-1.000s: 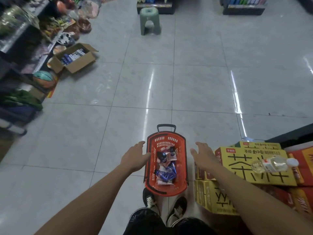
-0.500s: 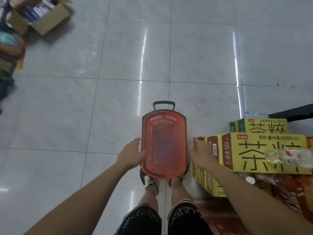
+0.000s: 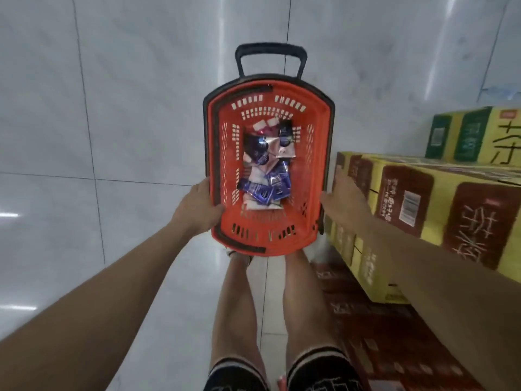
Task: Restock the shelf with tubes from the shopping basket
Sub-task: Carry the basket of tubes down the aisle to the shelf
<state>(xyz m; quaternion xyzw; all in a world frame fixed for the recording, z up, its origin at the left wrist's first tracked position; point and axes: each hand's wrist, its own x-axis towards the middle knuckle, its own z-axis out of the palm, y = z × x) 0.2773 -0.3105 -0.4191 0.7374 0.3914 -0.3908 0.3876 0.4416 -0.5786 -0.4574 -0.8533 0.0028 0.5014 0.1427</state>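
Underfoot, pale glossy floor tiles [image 3: 127, 122]; both hands clasping the red basket [image 3: 315, 153] of tubes [image 3: 267, 182].

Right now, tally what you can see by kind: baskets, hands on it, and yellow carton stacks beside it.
Red basket: 1
Hands at its rim, left hand and right hand: 2
Yellow cartons, those showing: at least 3
Tubes inside: jumbled, too overlapped to count
Total counted: 6

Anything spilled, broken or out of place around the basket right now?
Nothing stands out. The tubes lie jumbled in a loose pile, all inside the red basket, none on the floor. The left hand grips its rim; the right hand is at the opposite side.
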